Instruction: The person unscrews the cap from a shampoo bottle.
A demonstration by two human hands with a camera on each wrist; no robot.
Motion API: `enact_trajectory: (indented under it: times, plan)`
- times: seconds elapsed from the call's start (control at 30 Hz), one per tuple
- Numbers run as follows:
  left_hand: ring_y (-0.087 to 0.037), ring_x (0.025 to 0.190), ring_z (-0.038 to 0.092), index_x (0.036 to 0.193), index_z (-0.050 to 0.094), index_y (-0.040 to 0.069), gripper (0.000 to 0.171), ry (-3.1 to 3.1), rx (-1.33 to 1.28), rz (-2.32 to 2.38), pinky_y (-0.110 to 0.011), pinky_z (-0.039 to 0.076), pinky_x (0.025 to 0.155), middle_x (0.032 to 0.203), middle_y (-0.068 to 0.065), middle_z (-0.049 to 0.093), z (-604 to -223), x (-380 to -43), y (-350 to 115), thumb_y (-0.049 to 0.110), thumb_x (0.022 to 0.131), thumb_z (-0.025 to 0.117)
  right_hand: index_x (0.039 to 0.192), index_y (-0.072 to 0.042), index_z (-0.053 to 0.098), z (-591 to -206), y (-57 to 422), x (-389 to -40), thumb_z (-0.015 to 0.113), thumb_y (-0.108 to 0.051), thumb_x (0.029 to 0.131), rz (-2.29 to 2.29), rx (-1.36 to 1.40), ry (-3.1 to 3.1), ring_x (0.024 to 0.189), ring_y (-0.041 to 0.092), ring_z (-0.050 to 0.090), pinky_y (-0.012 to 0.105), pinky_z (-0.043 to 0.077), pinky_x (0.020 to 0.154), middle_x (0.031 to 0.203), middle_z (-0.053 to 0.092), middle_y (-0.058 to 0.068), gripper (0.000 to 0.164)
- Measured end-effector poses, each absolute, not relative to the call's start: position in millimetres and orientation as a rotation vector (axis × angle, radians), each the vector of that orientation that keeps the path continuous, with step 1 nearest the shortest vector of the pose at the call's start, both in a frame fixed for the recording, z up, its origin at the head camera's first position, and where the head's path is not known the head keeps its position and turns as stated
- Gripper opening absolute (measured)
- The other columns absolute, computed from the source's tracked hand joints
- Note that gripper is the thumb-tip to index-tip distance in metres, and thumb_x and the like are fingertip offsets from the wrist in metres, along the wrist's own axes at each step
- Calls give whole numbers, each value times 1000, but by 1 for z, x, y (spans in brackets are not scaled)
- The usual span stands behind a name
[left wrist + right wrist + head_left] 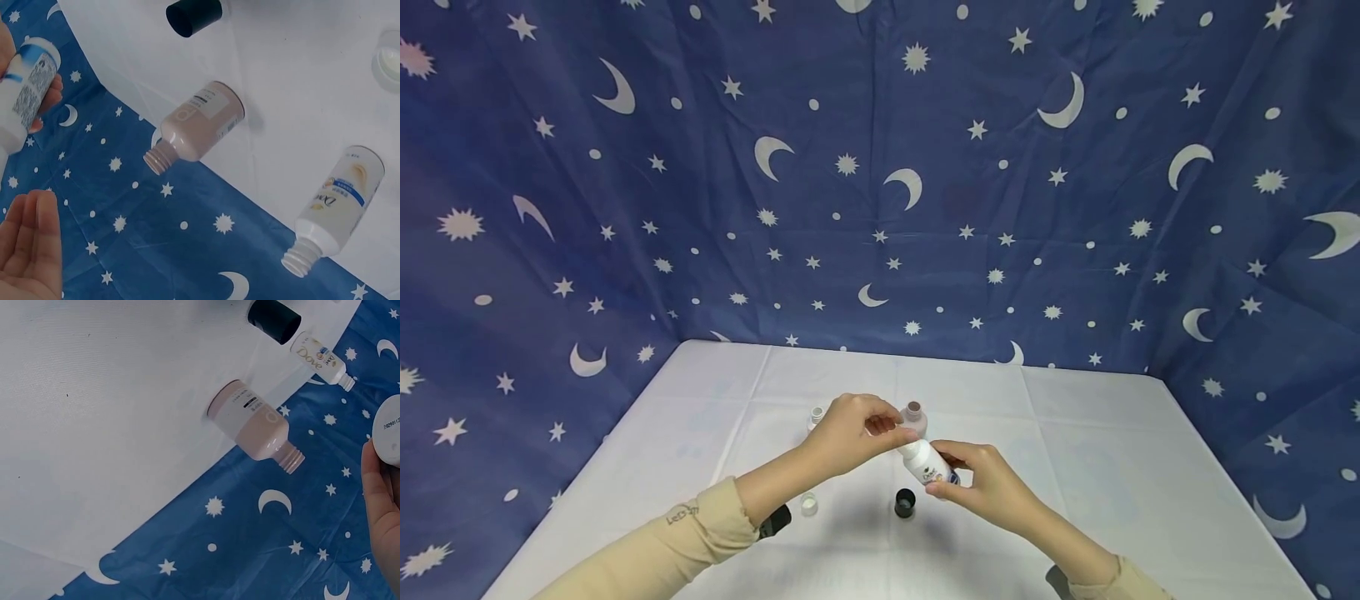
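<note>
My right hand [988,483] grips a white Dove bottle [927,464], tilted with its top toward my left hand. At that top end my left hand [850,437] pinches the white cap, its thumb lying over it; the fingertips behind are partly hidden. In the left wrist view, straight fingers [47,215] show below the bottle. Behind the hands stands an uncapped pink bottle [203,122]. Another uncapped white Dove bottle [340,200] is upright at the left, partly behind my left hand in the head view.
A black cap [905,502] sits on the white-covered table [1075,508], in front of the bottles. Further left is a small pale, translucent cap [808,504]. Blue star-and-moon cloth [925,250] hangs behind and on both sides of the table.
</note>
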State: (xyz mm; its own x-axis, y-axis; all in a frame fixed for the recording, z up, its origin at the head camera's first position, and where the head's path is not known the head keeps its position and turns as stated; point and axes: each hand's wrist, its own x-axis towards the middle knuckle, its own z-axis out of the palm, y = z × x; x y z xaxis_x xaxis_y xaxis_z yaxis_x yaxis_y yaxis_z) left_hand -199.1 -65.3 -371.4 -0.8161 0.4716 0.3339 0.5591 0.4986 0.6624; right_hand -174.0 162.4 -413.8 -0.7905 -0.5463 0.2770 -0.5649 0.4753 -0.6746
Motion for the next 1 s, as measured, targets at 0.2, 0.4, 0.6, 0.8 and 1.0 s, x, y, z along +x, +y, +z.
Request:
enact_trajectory:
  times: [0.2, 0.4, 0.6, 0.8, 1.0]
  plan:
    - [-11, 82, 62, 111, 68, 8, 38, -2561, -1086, -1148, -21, 54, 75, 91, -2, 68, -368, -200, -71, 33, 82, 72, 116, -4, 64, -413, 165, -172, 69, -34, 84, 1239, 986, -2705, 91, 15, 66, 27, 56, 79, 107, 70, 5, 44]
    - [-16, 107, 61, 127, 58, 7, 59, -2367, -1395, -997, -26, 52, 92, 115, -4, 64, -366, -199, -77, 19, 74, 81, 117, -3, 63, -413, 167, -172, 70, -31, 84, 1224, 984, -2696, 91, 13, 67, 29, 57, 81, 108, 70, 6, 44]
    - [-20, 114, 59, 121, 62, 6, 51, -2213, -1562, -824, -21, 48, 97, 120, -7, 63, -365, -199, -76, 8, 74, 79, 117, -1, 63, -414, 169, -170, 71, -27, 84, 1246, 977, -2695, 92, 16, 67, 31, 57, 81, 109, 69, 8, 43]
    - [-20, 113, 60, 114, 65, 7, 42, -2170, -1629, -674, -22, 48, 97, 118, -7, 65, -364, -199, -74, 2, 75, 77, 118, -3, 62, -412, 169, -169, 71, -26, 84, 1255, 992, -2687, 92, 16, 67, 25, 56, 79, 110, 69, 8, 43]
    - [-16, 102, 65, 100, 70, 8, 26, -2216, -1577, -676, -16, 50, 90, 107, -4, 70, -362, -199, -76, 4, 74, 77, 117, -6, 63, -409, 165, -170, 69, -32, 84, 1264, 1006, -2692, 92, 11, 66, 25, 56, 81, 109, 69, 4, 43]
